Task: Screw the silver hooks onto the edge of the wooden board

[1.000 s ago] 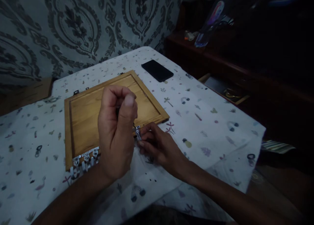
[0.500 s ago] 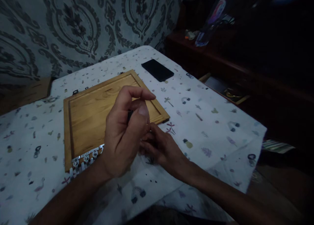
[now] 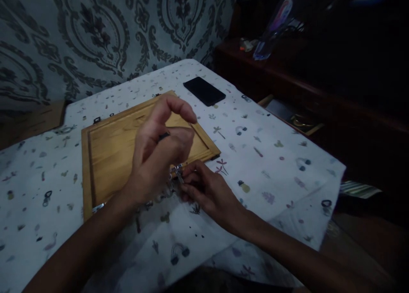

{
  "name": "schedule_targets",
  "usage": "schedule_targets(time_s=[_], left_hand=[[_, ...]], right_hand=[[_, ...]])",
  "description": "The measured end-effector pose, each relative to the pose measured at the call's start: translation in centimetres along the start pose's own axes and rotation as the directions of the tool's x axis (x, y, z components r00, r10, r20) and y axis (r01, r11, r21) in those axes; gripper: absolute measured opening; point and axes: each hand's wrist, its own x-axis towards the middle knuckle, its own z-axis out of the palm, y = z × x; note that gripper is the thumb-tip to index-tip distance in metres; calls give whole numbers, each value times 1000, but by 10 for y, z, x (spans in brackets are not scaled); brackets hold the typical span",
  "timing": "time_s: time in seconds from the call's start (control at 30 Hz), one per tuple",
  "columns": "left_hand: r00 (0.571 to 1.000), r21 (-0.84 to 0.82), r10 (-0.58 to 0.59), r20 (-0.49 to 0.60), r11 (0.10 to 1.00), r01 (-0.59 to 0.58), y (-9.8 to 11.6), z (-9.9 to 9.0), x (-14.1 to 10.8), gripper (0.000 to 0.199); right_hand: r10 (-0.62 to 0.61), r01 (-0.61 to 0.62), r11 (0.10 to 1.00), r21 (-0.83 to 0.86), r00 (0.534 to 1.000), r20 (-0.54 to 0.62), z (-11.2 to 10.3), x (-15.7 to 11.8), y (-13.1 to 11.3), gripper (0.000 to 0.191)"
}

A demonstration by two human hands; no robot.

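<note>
A framed wooden panel (image 3: 111, 152) lies on a patterned white cloth. Along its near edge runs a silver metal strip (image 3: 177, 169) with several small clip-like parts, mostly covered by my left hand and forearm. My left hand (image 3: 159, 143) is raised over the panel, thumb and fingers curled. Something dark shows between them, too hidden to name. At the near right of the panel, my right hand (image 3: 209, 192) has its fingers pinched at the strip's end, against a small silver metal clip (image 3: 179, 178).
Beyond the panel lies a black phone (image 3: 204, 91) on the covered table (image 3: 271, 169). A plastic bottle (image 3: 271, 33) stands on dark furniture at the right, above an open drawer (image 3: 290, 116). Brown cardboard (image 3: 35, 120) sits at the far left, by the patterned wall.
My left hand has lifted slightly and moved left, its index finger more bent, uncovering the strip's right end. My right hand stays almost in place.
</note>
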Motion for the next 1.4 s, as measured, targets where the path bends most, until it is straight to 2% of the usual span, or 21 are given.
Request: schedule_targets(time_s=[0.13, 0.3, 0.47, 0.7, 0.87, 0.97, 1.03, 1.17, 1.4], left_hand=[[984, 11, 119, -132, 993, -119, 12, -2, -6, 17], [987, -23, 132, -94, 991, -135, 5, 1, -17, 17], [981, 0, 153, -116, 988, -154, -9, 3, -21, 17], [985, -14, 115, -129, 993, -118, -9, 4, -22, 18], [952, 17, 123, -279, 992, -123, -7, 10, -22, 20], [927, 95, 157, -342, 987, -132, -9, 11, -23, 12], [923, 162, 178, -341, 978, -129, -11, 10, -25, 9], [922, 269, 210, -327, 955, -122, -16, 7, -29, 19], [924, 287, 202, -325, 952, -107, -11, 8, -33, 22]], right_hand=[[4, -4, 1000, -18, 1000, 4, 0, -1, -1, 12], [-1, 1, 1000, -1, 1000, -10, 1, -1, -1, 13], [-16, 16, 1000, -14, 1000, -4, 0, -1, 0, 13], [-19, 18, 999, -38, 1000, -3, 0, -1, -1, 12], [-1, 0, 999, -40, 1000, -11, 0, -1, -3, 12], [3, -3, 999, -43, 1000, -6, 0, -1, -3, 12], [10, -10, 999, -45, 1000, -2, 0, -1, -3, 13], [6, -5, 999, -45, 1000, 10, -1, -1, -1, 13], [12, -12, 999, -51, 1000, -4, -1, -1, -1, 11]])
